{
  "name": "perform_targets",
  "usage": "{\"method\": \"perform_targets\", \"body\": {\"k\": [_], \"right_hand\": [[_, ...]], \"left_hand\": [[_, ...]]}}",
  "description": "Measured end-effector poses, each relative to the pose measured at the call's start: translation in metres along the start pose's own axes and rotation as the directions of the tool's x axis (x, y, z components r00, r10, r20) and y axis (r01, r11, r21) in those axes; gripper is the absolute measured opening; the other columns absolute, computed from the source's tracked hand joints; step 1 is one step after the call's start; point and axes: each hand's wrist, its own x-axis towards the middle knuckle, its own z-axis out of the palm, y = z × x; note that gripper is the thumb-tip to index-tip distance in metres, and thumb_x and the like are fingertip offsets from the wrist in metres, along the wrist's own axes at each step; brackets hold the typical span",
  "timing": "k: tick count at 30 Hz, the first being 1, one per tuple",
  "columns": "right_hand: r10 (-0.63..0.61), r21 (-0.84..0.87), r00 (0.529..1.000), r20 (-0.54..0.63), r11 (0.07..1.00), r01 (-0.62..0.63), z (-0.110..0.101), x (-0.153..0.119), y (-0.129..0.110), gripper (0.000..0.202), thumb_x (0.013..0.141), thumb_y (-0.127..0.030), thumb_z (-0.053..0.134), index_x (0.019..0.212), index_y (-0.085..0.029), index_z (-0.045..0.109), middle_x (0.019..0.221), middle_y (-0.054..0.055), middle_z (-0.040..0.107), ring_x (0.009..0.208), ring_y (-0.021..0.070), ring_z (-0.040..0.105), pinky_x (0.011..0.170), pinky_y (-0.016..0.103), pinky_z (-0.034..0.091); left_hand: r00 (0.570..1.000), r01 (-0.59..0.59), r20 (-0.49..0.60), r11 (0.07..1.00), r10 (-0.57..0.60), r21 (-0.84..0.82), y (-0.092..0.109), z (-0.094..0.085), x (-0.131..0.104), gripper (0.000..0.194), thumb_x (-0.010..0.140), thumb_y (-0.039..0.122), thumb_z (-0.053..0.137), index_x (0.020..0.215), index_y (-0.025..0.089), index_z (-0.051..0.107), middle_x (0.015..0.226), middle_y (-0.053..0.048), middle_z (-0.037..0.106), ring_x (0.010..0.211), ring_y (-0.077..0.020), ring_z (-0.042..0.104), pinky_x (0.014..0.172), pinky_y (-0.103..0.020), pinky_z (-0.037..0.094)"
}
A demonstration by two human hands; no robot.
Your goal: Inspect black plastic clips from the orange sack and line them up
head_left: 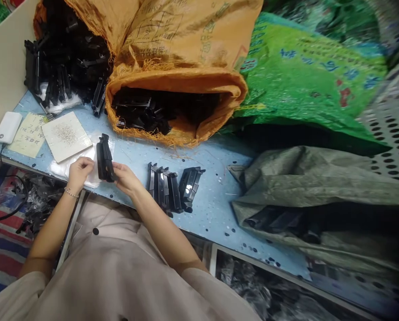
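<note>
My right hand (126, 179) grips the lower end of a long black plastic part (105, 156), which stands up from the blue tabletop side. My left hand (80, 173) is closed in a pinch just left of that part; whatever its fingertips hold is too small to make out. Under and behind the left hand is a clear plastic bag (61, 168). A white square board (67, 136) carrying many tiny specks lies just beyond it. To the right of my right hand, several similar black parts (168, 189) lie side by side in a row.
An orange woven sack (182, 80) gapes open with black parts inside. More black parts (62, 84) are heaped at the back left. A grey-green sack (319, 178) and a green sack (306, 76) fill the right. A white device (8, 127) sits beside a yellow note (28, 136).
</note>
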Motion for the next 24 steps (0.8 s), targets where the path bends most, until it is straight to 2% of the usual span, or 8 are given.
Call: {"method": "perform_targets", "body": {"k": [3,6,8,11,14,17,20,24], "right_hand": [[-0.017,0.051,0.994,-0.111,0.998,0.023,-0.006,0.005,0.001,0.033,0.059,-0.034,0.088,0.078,-0.018,0.066,0.072,0.002,0.071,0.072,0.0181,0.069,0.069,0.032,0.060],[-0.100,0.036,0.981,-0.164,0.994,0.107,-0.015,-0.013,-0.004,0.029,0.065,-0.032,0.086,0.082,-0.019,0.067,0.072,0.000,0.070,0.070,0.0157,0.068,0.067,0.027,0.060],[-0.123,0.049,0.983,-0.135,0.990,0.131,-0.018,-0.031,-0.005,0.027,0.069,-0.030,0.085,0.085,-0.019,0.066,0.070,-0.003,0.068,0.065,0.0131,0.067,0.063,0.024,0.060],[0.057,0.121,0.997,0.053,0.991,-0.063,-0.021,-0.051,0.001,0.028,0.071,-0.028,0.085,0.084,-0.017,0.063,0.071,-0.001,0.067,0.061,0.0126,0.066,0.056,0.023,0.060],[0.253,0.208,0.946,0.204,0.933,-0.295,-0.021,-0.051,0.012,0.024,0.083,-0.027,0.077,0.095,-0.012,0.063,0.080,0.005,0.070,0.064,0.0111,0.067,0.053,0.017,0.058],[0.276,0.271,0.940,0.200,0.907,-0.323,-0.013,-0.034,0.021,0.017,0.091,-0.023,0.069,0.101,-0.011,0.063,0.079,0.005,0.069,0.064,0.0086,0.065,0.054,0.013,0.056],[0.145,0.184,0.986,0.078,0.970,-0.158,-0.003,-0.022,0.025,0.014,0.085,-0.021,0.074,0.094,-0.014,0.066,0.075,0.000,0.067,0.065,0.0094,0.064,0.058,0.017,0.057],[0.056,0.158,0.998,-0.006,0.986,-0.054,0.006,-0.026,0.025,0.016,0.079,-0.022,0.078,0.089,-0.016,0.067,0.076,-0.001,0.067,0.063,0.0088,0.061,0.055,0.016,0.055]], "left_hand": [[0.985,-0.145,-0.077,0.983,0.154,0.112,0.008,-0.009,-0.005,0.008,0.077,0.025,0.067,0.075,0.018,0.064,0.094,-0.006,0.067,0.090,-0.0188,0.065,0.082,-0.033,0.054],[0.935,-0.353,0.128,0.853,0.329,0.384,0.012,-0.015,-0.006,0.015,0.082,0.015,0.058,0.089,0.020,0.070,0.110,-0.009,0.067,0.104,-0.0222,0.064,0.093,-0.039,0.053],[0.897,-0.439,0.280,0.752,0.340,0.492,0.009,-0.015,-0.002,0.031,0.082,0.009,0.052,0.101,0.020,0.073,0.120,-0.011,0.066,0.112,-0.0244,0.062,0.102,-0.043,0.051],[0.900,-0.427,0.315,0.758,0.302,0.494,0.003,-0.014,0.007,0.049,0.082,0.005,0.049,0.126,0.019,0.067,0.132,-0.013,0.062,0.113,-0.0229,0.064,0.100,-0.041,0.054],[0.898,-0.427,0.307,0.800,0.316,0.423,0.008,-0.014,0.003,0.066,0.084,0.005,0.049,0.147,0.024,0.050,0.148,-0.013,0.051,0.110,-0.0197,0.065,0.095,-0.036,0.057],[0.797,-0.576,0.454,0.728,0.399,0.372,0.026,-0.013,-0.027,0.078,0.086,0.002,0.045,0.157,0.029,0.033,0.156,-0.011,0.042,0.129,-0.0222,0.057,0.109,-0.039,0.051],[0.695,-0.675,0.574,0.668,0.432,0.313,0.045,-0.013,-0.065,0.080,0.087,0.002,0.044,0.160,0.029,0.027,0.155,-0.011,0.044,0.139,-0.0239,0.049,0.115,-0.039,0.046],[0.790,-0.612,0.364,0.669,0.493,0.423,0.044,-0.027,-0.086,0.065,0.087,0.015,0.062,0.149,0.024,0.047,0.135,-0.013,0.058,0.120,-0.0252,0.062,0.100,-0.037,0.055]]}}
